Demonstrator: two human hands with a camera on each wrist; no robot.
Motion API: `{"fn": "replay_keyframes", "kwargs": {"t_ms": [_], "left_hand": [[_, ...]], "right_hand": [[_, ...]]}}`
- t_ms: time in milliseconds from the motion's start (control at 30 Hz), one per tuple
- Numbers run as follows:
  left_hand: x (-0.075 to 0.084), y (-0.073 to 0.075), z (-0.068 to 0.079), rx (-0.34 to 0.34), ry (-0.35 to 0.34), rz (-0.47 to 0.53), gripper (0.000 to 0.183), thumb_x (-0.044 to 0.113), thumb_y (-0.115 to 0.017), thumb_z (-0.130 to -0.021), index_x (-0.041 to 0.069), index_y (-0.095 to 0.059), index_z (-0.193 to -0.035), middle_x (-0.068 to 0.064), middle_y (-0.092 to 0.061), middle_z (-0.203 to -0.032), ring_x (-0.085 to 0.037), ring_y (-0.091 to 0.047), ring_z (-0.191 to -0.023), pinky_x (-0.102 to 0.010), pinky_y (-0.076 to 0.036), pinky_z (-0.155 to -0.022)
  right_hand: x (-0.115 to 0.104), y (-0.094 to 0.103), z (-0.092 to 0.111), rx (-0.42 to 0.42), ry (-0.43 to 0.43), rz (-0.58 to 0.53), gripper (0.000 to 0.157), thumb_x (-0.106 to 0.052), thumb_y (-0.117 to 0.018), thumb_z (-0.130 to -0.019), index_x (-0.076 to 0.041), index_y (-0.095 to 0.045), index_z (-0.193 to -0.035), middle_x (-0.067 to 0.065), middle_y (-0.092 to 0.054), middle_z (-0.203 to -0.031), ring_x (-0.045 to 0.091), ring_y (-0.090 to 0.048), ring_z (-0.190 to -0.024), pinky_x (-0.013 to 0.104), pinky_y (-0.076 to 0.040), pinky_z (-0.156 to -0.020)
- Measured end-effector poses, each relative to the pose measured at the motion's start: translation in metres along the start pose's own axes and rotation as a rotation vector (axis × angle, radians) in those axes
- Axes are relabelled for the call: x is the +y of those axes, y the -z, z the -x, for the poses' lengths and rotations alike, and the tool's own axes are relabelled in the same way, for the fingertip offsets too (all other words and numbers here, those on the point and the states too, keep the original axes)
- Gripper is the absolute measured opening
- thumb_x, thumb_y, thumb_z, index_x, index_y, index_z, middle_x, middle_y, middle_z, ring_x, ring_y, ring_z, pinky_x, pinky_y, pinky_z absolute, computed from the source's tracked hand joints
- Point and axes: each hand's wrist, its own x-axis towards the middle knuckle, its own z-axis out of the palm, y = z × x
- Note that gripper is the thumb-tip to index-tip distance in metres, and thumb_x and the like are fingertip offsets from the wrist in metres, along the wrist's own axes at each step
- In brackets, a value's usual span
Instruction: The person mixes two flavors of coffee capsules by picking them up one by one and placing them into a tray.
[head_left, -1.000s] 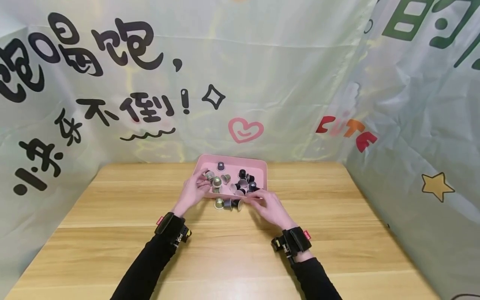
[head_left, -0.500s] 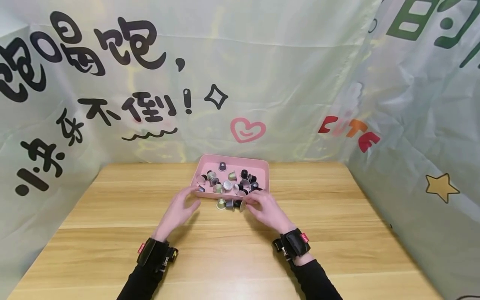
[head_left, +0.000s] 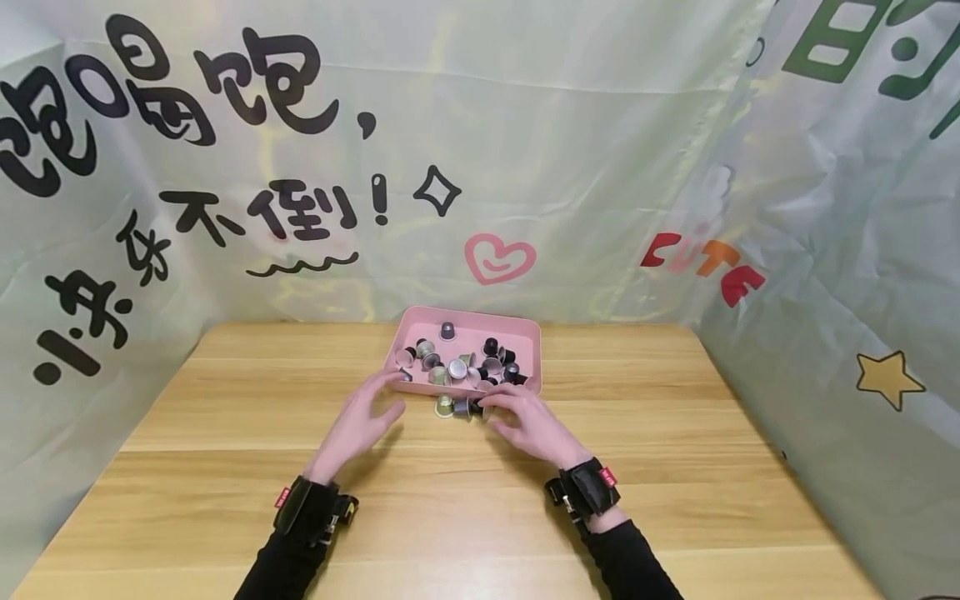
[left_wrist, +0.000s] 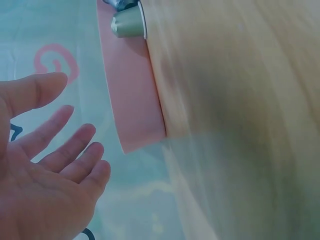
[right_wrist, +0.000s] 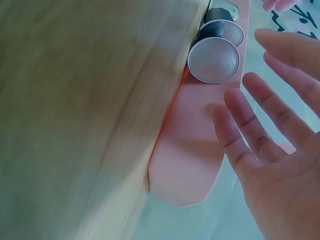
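Note:
Several coffee capsules point(head_left: 447, 331) lie loose, some upright and some tipped over, in a shallow pink tray point(head_left: 480, 317) at the table's far edge. Outside the tray's front wall, a green capsule point(head_left: 445, 407), a purple-grey capsule point(head_left: 462, 407) and a dark one stand in a row. My left hand point(head_left: 358, 423) hovers at the tray's front left corner, fingers spread and holding nothing. My right hand point(head_left: 531, 421) is beside the row's right end; its fingers are extended, apart from the nearest capsule lid point(right_wrist: 214, 60) in the right wrist view. That hand partly hides the dark capsule in the head view.
A wooden table point(head_left: 480, 517) carries the tray. Behind it hangs a pale printed cloth point(head_left: 585, 167), close to the tray's back, and another cloth side point(head_left: 840, 300) borders the table on the right.
My left hand has drawn back from among the capsules in the tray to its front left corner. A capsule there now shows its pale lid. My right hand has shifted only slightly.

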Motion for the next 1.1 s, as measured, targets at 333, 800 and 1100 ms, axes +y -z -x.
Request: {"fn": "replay_keyframes", "kwargs": {"t_ms": [333,800,1100], "left_hand": [[0.0018,-0.0025,0.0013,-0.010,-0.005,0.021,0.056,0.015,-0.064,-0.096,0.005,-0.045,-0.148,-0.024,-0.036,-0.159,-0.046,-0.036,-0.146,-0.069,-0.026,-0.117],[0.0032,-0.0034,0.0019,-0.039,0.017,0.022,0.058,0.016,-0.063,-0.097,0.006,-0.042,-0.150,-0.024,-0.030,-0.162,-0.046,-0.032,-0.148,-0.070,-0.025,-0.117],[0.0047,-0.0022,0.0030,-0.038,0.011,0.028,0.058,0.016,-0.063,-0.097,0.006,-0.042,-0.150,-0.024,-0.029,-0.162,-0.047,-0.032,-0.147,-0.071,-0.025,-0.116]], "right_hand": [[0.0004,-0.0010,0.0003,-0.064,0.025,0.028,0.039,-0.009,-0.074,-0.087,-0.006,-0.067,-0.125,0.014,-0.063,-0.133,0.025,-0.065,-0.113,0.042,-0.058,-0.098],[0.0027,-0.0010,0.0001,-0.074,0.039,0.045,0.038,-0.004,-0.074,-0.086,-0.006,-0.069,-0.124,0.013,-0.064,-0.128,0.027,-0.065,-0.115,0.043,-0.057,-0.100],[0.0018,0.0003,0.0012,-0.098,0.036,0.042,0.032,-0.002,-0.075,-0.084,-0.006,-0.073,-0.116,0.012,-0.065,-0.122,0.026,-0.064,-0.112,0.043,-0.057,-0.099]]}}
